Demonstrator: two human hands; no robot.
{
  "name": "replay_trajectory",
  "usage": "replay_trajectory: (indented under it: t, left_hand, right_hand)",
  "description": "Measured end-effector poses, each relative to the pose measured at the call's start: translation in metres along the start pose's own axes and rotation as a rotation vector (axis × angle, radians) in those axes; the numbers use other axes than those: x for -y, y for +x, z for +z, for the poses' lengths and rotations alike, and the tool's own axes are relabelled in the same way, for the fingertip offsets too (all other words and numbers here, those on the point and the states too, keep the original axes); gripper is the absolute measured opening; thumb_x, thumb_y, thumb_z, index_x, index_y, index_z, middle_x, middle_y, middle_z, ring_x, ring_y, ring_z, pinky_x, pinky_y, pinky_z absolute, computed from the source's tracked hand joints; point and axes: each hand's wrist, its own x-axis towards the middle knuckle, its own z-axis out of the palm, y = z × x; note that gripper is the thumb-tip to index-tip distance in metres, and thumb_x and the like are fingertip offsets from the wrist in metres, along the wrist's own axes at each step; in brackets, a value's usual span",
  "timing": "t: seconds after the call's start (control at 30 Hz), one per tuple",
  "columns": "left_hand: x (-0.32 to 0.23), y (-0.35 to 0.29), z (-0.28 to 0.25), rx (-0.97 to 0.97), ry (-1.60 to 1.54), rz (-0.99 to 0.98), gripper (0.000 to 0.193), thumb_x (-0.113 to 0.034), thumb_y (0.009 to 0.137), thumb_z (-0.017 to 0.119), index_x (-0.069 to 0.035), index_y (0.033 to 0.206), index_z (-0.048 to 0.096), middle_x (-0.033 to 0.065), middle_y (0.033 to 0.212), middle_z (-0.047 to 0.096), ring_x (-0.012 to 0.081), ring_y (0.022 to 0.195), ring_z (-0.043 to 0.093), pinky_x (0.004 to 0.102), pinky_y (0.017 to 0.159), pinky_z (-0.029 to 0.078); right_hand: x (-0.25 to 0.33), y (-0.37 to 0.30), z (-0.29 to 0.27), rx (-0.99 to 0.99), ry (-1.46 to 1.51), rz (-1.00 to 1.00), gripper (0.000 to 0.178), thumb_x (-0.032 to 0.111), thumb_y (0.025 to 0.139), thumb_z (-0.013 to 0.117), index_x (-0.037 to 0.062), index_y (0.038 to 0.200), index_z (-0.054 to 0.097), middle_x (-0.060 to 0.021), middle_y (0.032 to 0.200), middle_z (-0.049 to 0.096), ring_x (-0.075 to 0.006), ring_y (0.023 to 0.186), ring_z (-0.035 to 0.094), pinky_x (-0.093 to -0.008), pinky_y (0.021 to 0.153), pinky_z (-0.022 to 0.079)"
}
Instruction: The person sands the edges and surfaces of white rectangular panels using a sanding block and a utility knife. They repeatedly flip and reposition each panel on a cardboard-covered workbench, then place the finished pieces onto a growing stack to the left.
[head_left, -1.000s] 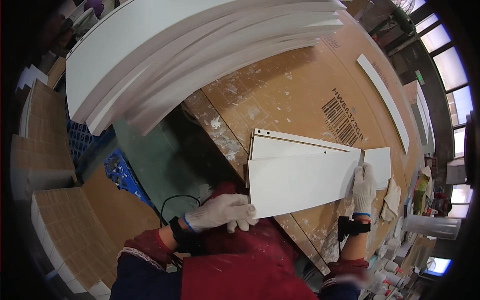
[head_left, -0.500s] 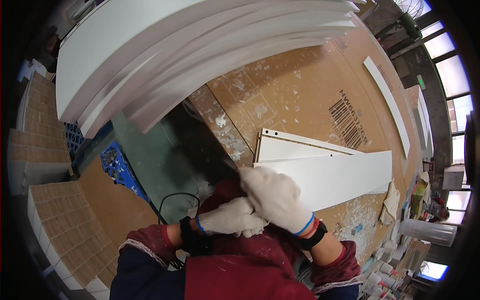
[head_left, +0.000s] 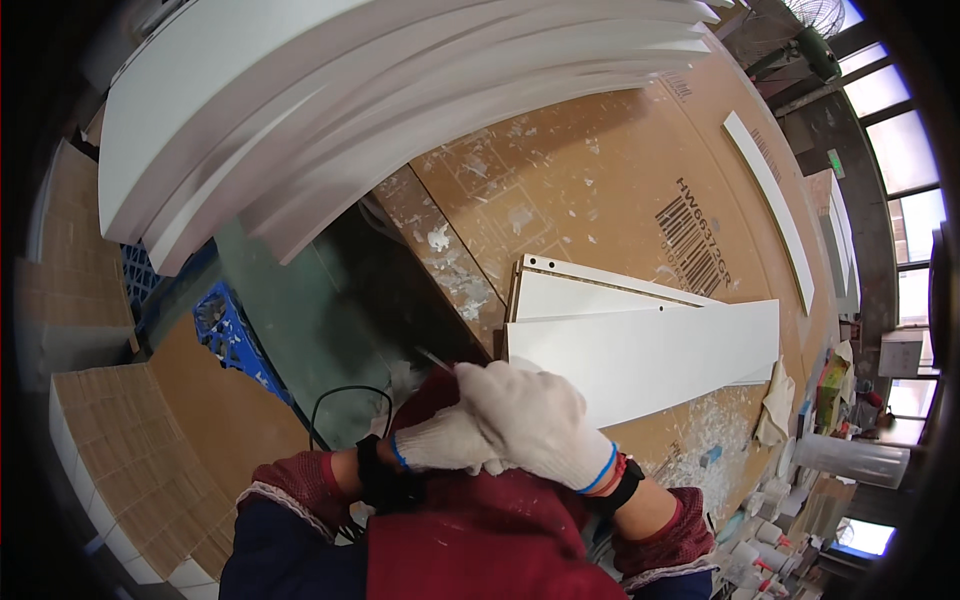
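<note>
Both my hands wear white knit gloves with blue cuffs and meet in front of my dark red apron (head_left: 470,535). My right hand (head_left: 535,412) is closed and lies over the fingers of my left hand (head_left: 438,438). From the right hand's finger side a thin, narrow strip (head_left: 434,359) sticks out to the upper left; its kind is too blurred to tell. The left hand is curled, and whatever it holds is hidden under the right. Just beyond my hands, a white board (head_left: 650,355) lies across another white panel with drilled holes (head_left: 600,283).
A stack of long white panels (head_left: 300,110) fills the far left of the cardboard-covered table (head_left: 570,190). A narrow white strip (head_left: 770,210) lies at the right, near a cloth (head_left: 777,405). White flakes dot the cardboard. A blue plastic crate (head_left: 240,340) stands left, above a black cable (head_left: 345,390).
My right hand has moved down and left, over the left hand, and turned. The thin strip now shows beyond its fingers. The boards on the table have stayed put.
</note>
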Motion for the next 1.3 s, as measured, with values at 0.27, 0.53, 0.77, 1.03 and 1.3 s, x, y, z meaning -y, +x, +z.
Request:
replay_trajectory:
  t: [0.27, 0.53, 0.77, 1.03, 1.3]
  left_hand:
    - [-0.013, 0.003, 0.005, -0.031, 0.007, 0.107, 0.020, -0.025, 0.089, 0.056, -0.005, 0.092, 0.058, 0.0006, 0.073, 0.059, 0.0059, 0.057, 0.052, 0.0203, 0.046, 0.042]
    - [-0.006, -0.001, -0.003, 0.059, -0.070, 0.116, 0.027, -0.023, 0.090, 0.057, -0.001, 0.106, 0.057, 0.0069, 0.084, 0.064, 0.0105, 0.069, 0.060, 0.0223, 0.054, 0.047]
    - [-0.019, -0.008, -0.001, 0.040, 0.040, 0.131, 0.030, -0.021, 0.091, 0.055, 0.004, 0.108, 0.052, 0.0092, 0.089, 0.063, 0.0121, 0.075, 0.061, 0.0248, 0.059, 0.050]
    - [-0.008, 0.001, 0.004, -0.023, 0.070, 0.093, 0.029, -0.024, 0.090, 0.056, -0.001, 0.107, 0.054, 0.0038, 0.082, 0.062, 0.0091, 0.069, 0.060, 0.0241, 0.057, 0.050]
    - [-0.002, 0.003, -0.003, 0.016, 0.046, 0.089, 0.026, -0.025, 0.089, 0.058, -0.002, 0.100, 0.056, 0.0040, 0.079, 0.063, 0.0090, 0.067, 0.061, 0.0229, 0.055, 0.049]
  right_hand:
    - [-0.032, -0.007, -0.006, -0.117, -0.228, 0.403, 0.019, 0.019, 0.087, 0.057, 0.0114, 0.104, 0.055, -0.0119, 0.079, 0.061, -0.0307, 0.067, 0.063, -0.0417, 0.058, 0.050]
    - [-0.041, -0.015, -0.007, -0.426, 0.155, 0.226, 0.023, 0.013, 0.087, 0.061, 0.0058, 0.108, 0.060, -0.0116, 0.082, 0.065, -0.0258, 0.068, 0.064, -0.0345, 0.061, 0.051]
    - [-0.219, -0.139, -0.052, -0.714, -0.143, 0.873, 0.021, 0.019, 0.093, 0.054, 0.0046, 0.105, 0.063, -0.0161, 0.077, 0.065, -0.0241, 0.069, 0.064, -0.0375, 0.068, 0.050]
    - [-0.205, -0.118, -0.041, -0.555, -0.347, 0.910, 0.021, 0.022, 0.095, 0.051, 0.0089, 0.108, 0.061, -0.0206, 0.087, 0.066, -0.0391, 0.079, 0.064, -0.0484, 0.072, 0.050]
    - [-0.022, 0.004, 0.000, -0.299, -0.094, 0.039, 0.022, 0.013, 0.077, 0.057, 0.0069, 0.097, 0.051, -0.0047, 0.072, 0.054, -0.0212, 0.057, 0.059, -0.0340, 0.048, 0.046]
